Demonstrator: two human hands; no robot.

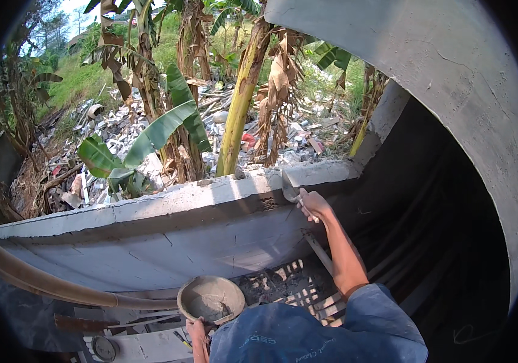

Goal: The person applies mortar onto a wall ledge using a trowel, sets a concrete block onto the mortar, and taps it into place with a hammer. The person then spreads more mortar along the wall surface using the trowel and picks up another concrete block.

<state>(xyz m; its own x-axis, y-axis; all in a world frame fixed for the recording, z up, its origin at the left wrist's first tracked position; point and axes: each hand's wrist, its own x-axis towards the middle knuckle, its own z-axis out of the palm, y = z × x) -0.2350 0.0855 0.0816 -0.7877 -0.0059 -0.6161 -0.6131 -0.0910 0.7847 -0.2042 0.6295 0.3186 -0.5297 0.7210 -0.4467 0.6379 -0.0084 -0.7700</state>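
The trowel [290, 187] was held out at the edge of the wall's ledge [192, 196], its blade tipped upward, probably because the grip on the handle let the flat lie along that edge; whether metal met cement was too unclear to tell. The bowl [209, 286] was low and close to the body, its mouth facing up, likely to keep the grey mix [213, 310] inside and within easy reach, above the planks [156, 346]. The right hand [312, 206] was closed in a fist around the trowel's handle, whose end poked out below. The left hand [196, 331] was curled at the bowl's near left rim and seemed to have hold of it, though some fingers were hidden.
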